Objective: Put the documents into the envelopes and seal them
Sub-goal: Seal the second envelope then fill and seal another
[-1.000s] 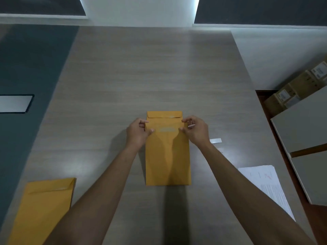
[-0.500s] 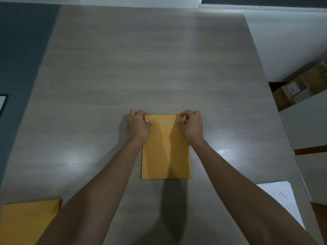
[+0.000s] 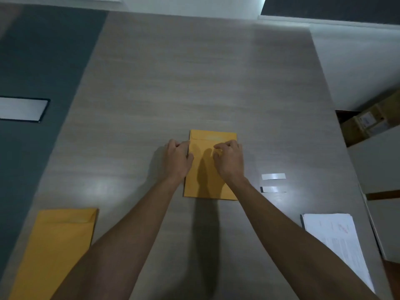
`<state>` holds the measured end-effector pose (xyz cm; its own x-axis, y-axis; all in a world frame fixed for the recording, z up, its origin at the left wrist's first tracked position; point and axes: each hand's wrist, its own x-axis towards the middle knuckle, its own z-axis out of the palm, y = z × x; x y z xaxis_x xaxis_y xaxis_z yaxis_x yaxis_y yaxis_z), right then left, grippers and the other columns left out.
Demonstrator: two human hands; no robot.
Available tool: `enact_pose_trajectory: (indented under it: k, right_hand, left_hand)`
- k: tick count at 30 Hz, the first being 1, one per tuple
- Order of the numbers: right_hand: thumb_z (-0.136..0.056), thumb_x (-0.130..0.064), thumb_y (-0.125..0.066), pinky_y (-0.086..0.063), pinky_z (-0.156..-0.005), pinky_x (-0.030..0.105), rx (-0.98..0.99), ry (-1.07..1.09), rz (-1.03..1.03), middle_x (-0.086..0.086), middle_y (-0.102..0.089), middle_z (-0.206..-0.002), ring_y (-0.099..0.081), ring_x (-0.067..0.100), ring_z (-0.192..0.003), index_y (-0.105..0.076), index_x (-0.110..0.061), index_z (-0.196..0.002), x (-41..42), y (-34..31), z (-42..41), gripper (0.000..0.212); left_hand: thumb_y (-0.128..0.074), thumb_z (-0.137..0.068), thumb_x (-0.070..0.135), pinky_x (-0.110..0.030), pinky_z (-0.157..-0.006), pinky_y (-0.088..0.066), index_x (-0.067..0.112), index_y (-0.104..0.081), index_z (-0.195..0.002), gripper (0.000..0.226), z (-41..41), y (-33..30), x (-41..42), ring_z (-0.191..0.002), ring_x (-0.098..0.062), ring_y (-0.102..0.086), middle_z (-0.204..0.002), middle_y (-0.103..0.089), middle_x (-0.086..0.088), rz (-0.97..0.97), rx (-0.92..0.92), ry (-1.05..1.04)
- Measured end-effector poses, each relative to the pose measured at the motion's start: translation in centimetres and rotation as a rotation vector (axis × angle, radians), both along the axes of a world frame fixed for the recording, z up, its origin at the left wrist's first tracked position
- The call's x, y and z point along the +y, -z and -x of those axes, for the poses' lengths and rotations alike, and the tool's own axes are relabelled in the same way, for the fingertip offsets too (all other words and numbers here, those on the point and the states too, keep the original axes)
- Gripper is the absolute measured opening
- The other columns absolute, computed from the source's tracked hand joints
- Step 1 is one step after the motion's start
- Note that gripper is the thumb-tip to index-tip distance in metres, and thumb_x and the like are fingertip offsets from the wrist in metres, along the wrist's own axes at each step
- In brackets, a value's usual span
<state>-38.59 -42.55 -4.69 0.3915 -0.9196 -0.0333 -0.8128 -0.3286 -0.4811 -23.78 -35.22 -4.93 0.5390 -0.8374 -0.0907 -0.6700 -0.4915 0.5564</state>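
A yellow envelope (image 3: 206, 182) lies flat in the middle of the wooden table (image 3: 194, 83), its flap folded down at the far end. My left hand (image 3: 177, 159) grips the envelope's upper left edge, fingers curled and thumb on the paper. My right hand (image 3: 230, 162) sits on the upper right part, its curled fingers and thumb pinched on the paper just below the flap. A second yellow envelope (image 3: 60, 245) lies at the near left. A stack of white printed documents (image 3: 337, 241) lies at the near right.
Two white peel-off strips (image 3: 273, 176) (image 3: 273, 189) lie right of the middle envelope. Cardboard boxes (image 3: 368, 124) stand off the table's right edge, by grey panels. A white framed panel (image 3: 21, 109) sits in the dark floor at the left.
The open flap has been folded down onto the envelope. Both hands moved from the top corners to just below the flap. The view shifted, bringing the strips back into sight.
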Motion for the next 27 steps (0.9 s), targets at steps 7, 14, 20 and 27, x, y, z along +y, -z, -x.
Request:
enact_pose_trajectory:
  k: [7, 14, 20, 27]
  right_hand:
    - [-0.092, -0.033, -0.055, -0.047, -0.085, 0.041, 0.05, -0.186, 0.042, 0.007, -0.058, -0.108, -0.048, 0.03, -0.103, -0.07, -0.019, -0.107, 10.2, -0.2, -2.5, 0.025]
    - [-0.085, -0.031, -0.061, -0.047, -0.086, 0.039, -0.01, -0.37, 0.023, 0.006, -0.064, -0.097, -0.055, 0.031, -0.096, -0.074, -0.017, -0.096, 19.6, 0.2, -6.2, 0.022]
    - [-0.086, -0.029, -0.062, -0.039, -0.092, 0.035, -0.02, -0.41, 0.017, 0.008, -0.063, -0.103, -0.053, 0.03, -0.099, -0.071, -0.015, -0.105, 23.8, 0.4, -6.1, 0.025]
    - [-0.081, -0.043, -0.069, -0.043, -0.091, 0.035, -0.01, -0.33, -0.036, 0.002, -0.062, -0.111, -0.052, 0.026, -0.106, -0.064, -0.018, -0.114, 24.2, 1.2, -0.1, 0.041]
  left_hand:
    - [-0.066, -0.082, 0.02, -0.036, -0.093, -0.039, 0.011, -0.065, -0.12, 0.039, -0.7, -1.4, 12.1, -0.107, -0.032, -0.049, -0.11, -0.054, -0.014, -0.001, -0.09, -0.15]
    - [-0.067, -0.076, 0.028, -0.046, -0.085, -0.042, 0.006, -0.059, -0.108, 0.04, -4.5, -1.1, 26.5, -0.105, -0.037, -0.049, -0.11, -0.053, -0.017, -0.097, -0.28, -0.533]
    - [-0.035, -0.099, 0.046, -0.049, -0.118, -0.011, 0.015, -0.026, -0.151, 0.061, -4.6, 2.1, 34.8, -0.148, -0.035, -0.006, -0.161, -0.012, -0.012, -0.413, -0.113, -0.487]
    - [-0.044, -0.087, 0.04, -0.052, -0.104, -0.041, 0.013, -0.066, -0.118, 0.046, 4.0, 2.7, 32.7, -0.125, -0.035, -0.041, -0.125, -0.06, -0.018, -0.233, -0.292, -0.06]
